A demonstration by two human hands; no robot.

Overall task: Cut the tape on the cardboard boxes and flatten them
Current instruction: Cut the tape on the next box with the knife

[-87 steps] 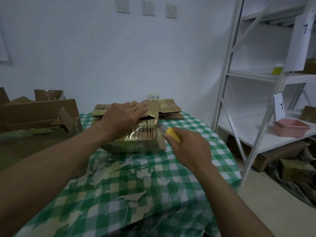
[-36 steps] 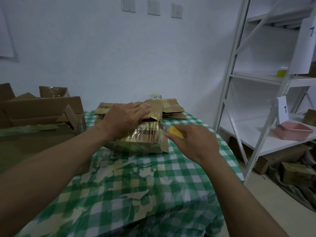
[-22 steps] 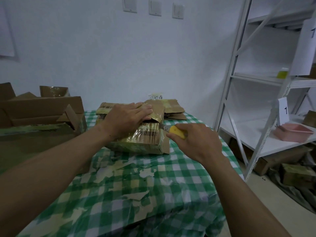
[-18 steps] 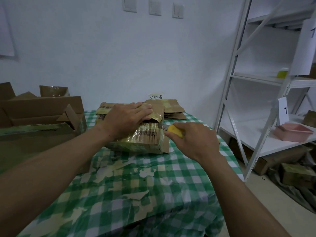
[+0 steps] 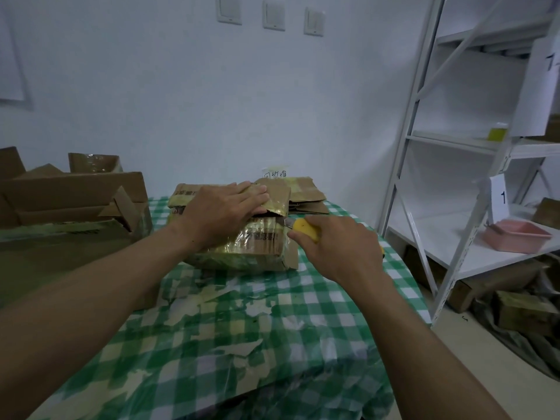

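Observation:
A small cardboard box (image 5: 242, 247) wrapped in shiny yellowish tape lies on the green checked table (image 5: 272, 322). My left hand (image 5: 224, 210) rests flat on top of the box, fingers spread, pressing it down. My right hand (image 5: 336, 247) grips a yellow-handled utility knife (image 5: 303, 230) at the box's right end, its blade tip against the taped upper edge under a lifted flap. Behind the box lies a pile of flattened cardboard (image 5: 306, 195).
A large open cardboard box (image 5: 72, 204) stands at the table's left edge. White metal shelving (image 5: 454, 177) rises on the right with a pink tray (image 5: 515, 237) and numbered paper tags. More boxes (image 5: 524, 310) lie on the floor under it. Tape scraps stick to the tablecloth.
The knife hand has shifted a little toward the box's right end, the blade staying at the taped edge. The left hand stays pressed on the box.

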